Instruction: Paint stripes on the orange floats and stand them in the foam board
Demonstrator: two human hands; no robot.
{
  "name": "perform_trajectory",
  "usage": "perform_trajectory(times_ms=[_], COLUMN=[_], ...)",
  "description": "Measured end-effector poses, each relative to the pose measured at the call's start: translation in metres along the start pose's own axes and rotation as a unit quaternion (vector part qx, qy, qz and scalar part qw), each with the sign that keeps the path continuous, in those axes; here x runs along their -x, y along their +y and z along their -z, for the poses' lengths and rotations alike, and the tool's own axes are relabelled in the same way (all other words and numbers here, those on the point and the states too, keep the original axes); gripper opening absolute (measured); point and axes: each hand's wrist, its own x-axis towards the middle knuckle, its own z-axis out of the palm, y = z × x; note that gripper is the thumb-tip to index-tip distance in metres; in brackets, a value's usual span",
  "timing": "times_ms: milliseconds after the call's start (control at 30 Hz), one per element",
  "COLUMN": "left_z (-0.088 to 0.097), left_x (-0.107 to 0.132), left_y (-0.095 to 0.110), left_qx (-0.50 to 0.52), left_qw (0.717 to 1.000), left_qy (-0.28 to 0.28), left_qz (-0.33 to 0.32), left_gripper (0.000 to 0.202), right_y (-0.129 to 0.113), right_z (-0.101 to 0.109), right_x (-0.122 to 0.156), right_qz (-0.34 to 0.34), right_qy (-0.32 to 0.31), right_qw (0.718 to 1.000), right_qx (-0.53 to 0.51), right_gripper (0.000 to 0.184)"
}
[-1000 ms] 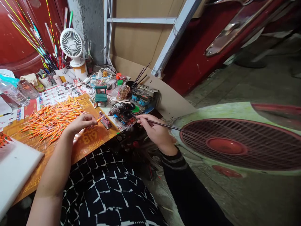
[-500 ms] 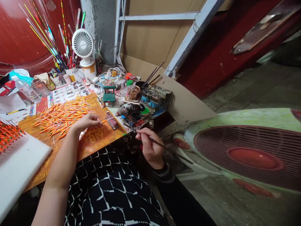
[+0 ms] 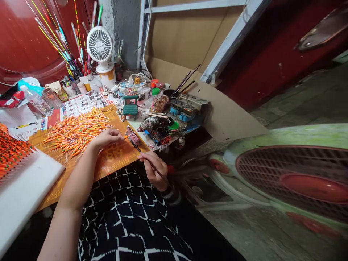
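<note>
My left hand (image 3: 107,138) is closed in a pinch over the orange board (image 3: 119,165). It grips a small orange fishing float (image 3: 128,136) whose thin pale end points right. Held in the fingers of my right hand (image 3: 154,170) is a slim paintbrush (image 3: 135,146), its dark tip close to the float; whether they touch I cannot tell. Beneath the float lies a paint-stained reddish block (image 3: 133,137). A heap of similar orange floats (image 3: 77,130) covers the board beyond my left wrist.
On the left, a white foam block (image 3: 32,181) carries rows of orange floats (image 3: 13,152). A white fan (image 3: 99,45), a tiny green chair (image 3: 130,107), a dark paint-smeared bottle (image 3: 153,124) and open paint pots (image 3: 163,132) crowd the back. A larger floor fan (image 3: 293,177) stands right.
My right hand has moved left with the paintbrush, bringing its tip close to the float. My left hand still pinches the float. The view has shifted slightly.
</note>
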Motion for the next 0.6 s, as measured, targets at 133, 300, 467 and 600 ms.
perform_trajectory(times_ms=[133,300,467,600], left_z=[-0.004,-0.008,-0.008,-0.006], left_x=[-0.002,-0.002,-0.002,-0.004], left_y=[-0.004,-0.003,-0.001,-0.003], left_qx=[0.02,0.011,0.01,0.011], left_qw=[1.0,1.0,1.0,1.0], left_qy=[0.001,0.011,0.003,-0.001], left_qz=[-0.008,-0.004,0.002,-0.002], left_gripper=[0.033,0.034,0.034,0.036], right_y=[0.015,0.03,0.034,0.032], right_z=[-0.018,-0.03,-0.03,-0.03], right_x=[0.006,0.014,0.016,0.015], right_qz=[0.001,0.008,0.004,0.014], right_qy=[0.024,0.046,0.026,0.022], right_qw=[1.0,0.998,0.997,0.997], right_qx=[0.014,0.035,0.066,0.079], right_gripper=[0.029,0.031,0.029,0.031])
